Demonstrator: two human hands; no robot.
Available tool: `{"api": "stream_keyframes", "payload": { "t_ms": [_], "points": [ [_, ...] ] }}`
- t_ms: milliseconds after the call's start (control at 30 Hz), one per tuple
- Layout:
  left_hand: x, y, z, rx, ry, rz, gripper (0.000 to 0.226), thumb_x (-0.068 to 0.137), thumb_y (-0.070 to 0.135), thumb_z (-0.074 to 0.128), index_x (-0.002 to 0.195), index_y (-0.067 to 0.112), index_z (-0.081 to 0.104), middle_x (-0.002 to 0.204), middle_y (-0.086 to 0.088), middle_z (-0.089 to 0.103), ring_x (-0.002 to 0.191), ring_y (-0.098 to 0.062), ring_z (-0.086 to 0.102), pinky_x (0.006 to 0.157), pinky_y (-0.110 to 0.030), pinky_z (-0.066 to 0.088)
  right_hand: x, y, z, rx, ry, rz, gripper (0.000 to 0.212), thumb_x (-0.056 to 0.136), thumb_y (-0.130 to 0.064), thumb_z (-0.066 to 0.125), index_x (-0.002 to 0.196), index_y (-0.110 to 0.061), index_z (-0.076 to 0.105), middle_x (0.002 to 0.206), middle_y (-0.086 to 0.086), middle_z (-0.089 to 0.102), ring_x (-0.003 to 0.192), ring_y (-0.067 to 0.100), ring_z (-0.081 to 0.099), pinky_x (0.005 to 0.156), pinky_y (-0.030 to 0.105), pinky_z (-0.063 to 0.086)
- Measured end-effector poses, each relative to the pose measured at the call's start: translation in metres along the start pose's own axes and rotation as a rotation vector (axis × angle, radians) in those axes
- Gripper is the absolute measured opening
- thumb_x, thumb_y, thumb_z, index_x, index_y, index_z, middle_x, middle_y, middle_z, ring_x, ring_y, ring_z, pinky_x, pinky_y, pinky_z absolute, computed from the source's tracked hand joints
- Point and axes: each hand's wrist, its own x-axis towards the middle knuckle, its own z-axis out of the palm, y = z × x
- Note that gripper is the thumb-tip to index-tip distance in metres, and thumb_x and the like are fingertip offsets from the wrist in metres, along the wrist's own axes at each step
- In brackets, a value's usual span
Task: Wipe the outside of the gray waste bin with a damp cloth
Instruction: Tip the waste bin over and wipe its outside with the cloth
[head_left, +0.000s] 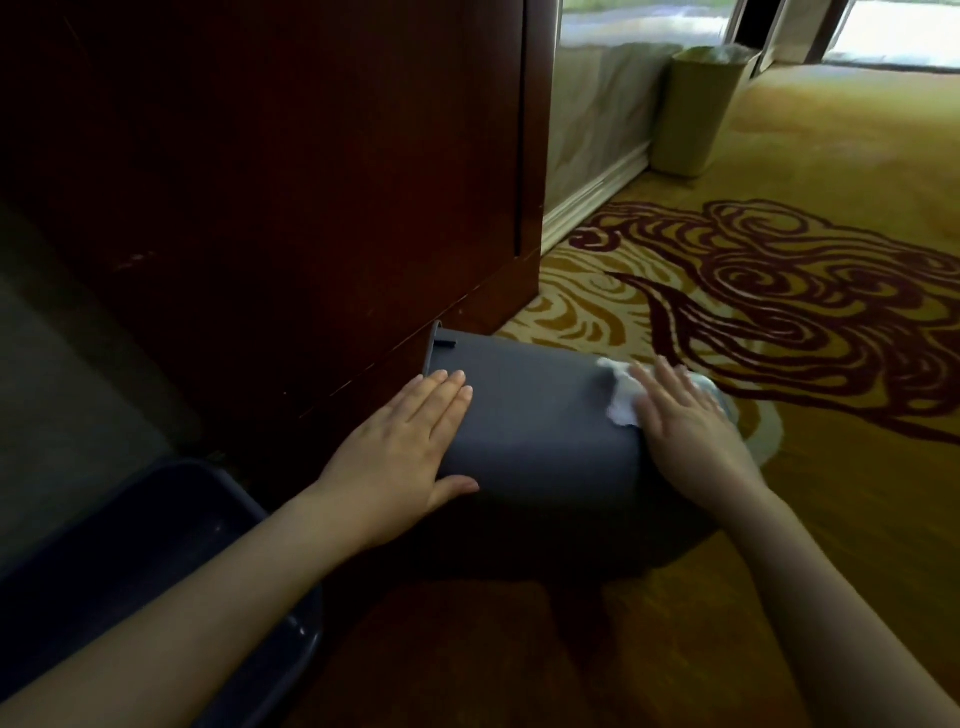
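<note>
The gray waste bin (540, 415) lies on its side on the carpet, its rim pointing left toward the wooden cabinet. My left hand (400, 457) rests flat on the bin's near left part, fingers together, thumb along its side. My right hand (691, 421) presses a white damp cloth (621, 395) against the bin's right end. Part of the cloth shows past my fingers; the rest is hidden under my palm.
A dark red wooden cabinet (291, 171) stands directly behind the bin. A dark blue basin (171, 525) sits at the lower left by my left forearm. A beige bin with a plastic liner (696, 109) stands by the far wall. Patterned yellow carpet (779, 291) stretches to the right.
</note>
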Motion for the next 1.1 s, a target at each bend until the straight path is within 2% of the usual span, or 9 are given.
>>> {"api": "stream_keyframes", "payload": {
  "t_ms": [133, 267, 333, 400, 467, 633, 767, 967, 1100],
  "points": [
    [0.002, 0.000, 0.002, 0.003, 0.004, -0.003, 0.088, 0.081, 0.067, 0.018, 0.142, 0.013, -0.013, 0.158, -0.006, -0.006, 0.142, -0.015, -0.011, 0.106, -0.026, -0.018, -0.025, -0.004, -0.003, -0.032, 0.124, 0.113, 0.047, 0.097, -0.025, 0.030, 0.143, -0.020, 0.024, 0.156, 0.005, 0.018, 0.143, 0.019, 0.013, 0.117, 0.039, 0.015],
    [0.005, -0.001, 0.000, -0.048, -0.019, 0.012, 0.089, 0.083, 0.065, 0.029, 0.143, 0.014, -0.011, 0.157, -0.003, -0.008, 0.134, -0.007, -0.021, 0.103, -0.022, -0.023, -0.049, -0.071, 0.025, 0.104, 0.191, -0.201, 0.053, 0.089, -0.024, 0.035, 0.142, -0.026, 0.025, 0.154, -0.002, 0.021, 0.142, 0.015, 0.016, 0.114, 0.037, 0.012],
    [0.005, -0.004, -0.001, -0.085, -0.044, 0.032, 0.092, 0.080, 0.066, 0.035, 0.141, 0.018, -0.016, 0.154, 0.002, -0.016, 0.132, -0.004, -0.024, 0.100, -0.017, -0.028, -0.058, -0.094, 0.046, 0.007, 0.175, -0.344, 0.052, 0.091, -0.031, 0.030, 0.143, -0.026, 0.022, 0.155, -0.001, 0.019, 0.143, 0.017, 0.009, 0.113, 0.039, 0.003],
    [0.003, -0.006, -0.002, -0.107, -0.067, 0.047, 0.096, 0.077, 0.068, 0.039, 0.136, 0.022, -0.021, 0.147, 0.007, -0.023, 0.132, -0.004, -0.026, 0.098, -0.015, -0.029, -0.062, -0.095, 0.058, -0.101, 0.227, -0.381, 0.052, 0.092, -0.034, 0.027, 0.143, -0.023, 0.024, 0.154, 0.003, 0.024, 0.142, 0.021, 0.014, 0.113, 0.045, 0.005],
    [0.001, -0.008, -0.002, -0.089, -0.081, 0.047, 0.099, 0.076, 0.067, 0.043, 0.133, 0.023, -0.025, 0.148, 0.006, -0.024, 0.132, -0.004, -0.027, 0.102, -0.019, -0.024, -0.062, -0.081, 0.064, -0.137, 0.298, -0.387, 0.052, 0.093, -0.035, 0.031, 0.143, -0.023, 0.025, 0.151, 0.003, 0.032, 0.140, 0.021, 0.023, 0.114, 0.045, 0.015],
    [0.006, -0.007, -0.008, -0.019, -0.115, 0.038, 0.103, 0.077, 0.067, 0.044, 0.143, 0.016, -0.016, 0.156, -0.002, -0.015, 0.130, -0.005, -0.025, 0.105, -0.023, -0.019, -0.062, -0.022, 0.077, -0.163, 0.367, -0.306, 0.054, 0.095, -0.039, 0.025, 0.147, -0.027, 0.011, 0.154, 0.003, 0.021, 0.143, 0.021, 0.014, 0.115, 0.040, 0.007],
    [0.006, -0.006, -0.011, -0.062, -0.116, 0.007, 0.103, 0.076, 0.065, 0.048, 0.144, 0.017, -0.012, 0.157, 0.000, -0.012, 0.132, -0.005, -0.023, 0.106, -0.024, -0.015, -0.065, 0.041, 0.072, -0.117, 0.436, -0.212, 0.051, 0.098, -0.036, 0.018, 0.146, -0.021, 0.013, 0.152, 0.009, 0.022, 0.142, 0.023, 0.012, 0.117, 0.040, 0.007],
    [0.012, -0.007, -0.012, -0.039, -0.126, 0.012, 0.103, 0.076, 0.065, 0.048, 0.145, 0.014, -0.011, 0.157, -0.002, -0.011, 0.142, -0.013, -0.013, 0.108, -0.024, -0.014, -0.065, 0.032, 0.070, 0.264, 0.606, -0.126, 0.045, 0.096, -0.019, 0.031, 0.141, -0.014, 0.029, 0.149, 0.005, 0.030, 0.143, 0.016, 0.017, 0.115, 0.049, 0.019],
    [0.011, -0.008, -0.011, -0.025, -0.117, 0.027, 0.103, 0.077, 0.064, 0.047, 0.144, 0.012, -0.011, 0.157, -0.004, -0.012, 0.141, -0.012, -0.016, 0.107, -0.023, -0.017, -0.075, -0.035, 0.092, 0.157, 0.453, -0.422, 0.051, 0.092, -0.019, 0.035, 0.142, -0.023, 0.025, 0.150, 0.001, 0.028, 0.143, 0.012, 0.014, 0.118, 0.036, 0.005]
  ]
}}
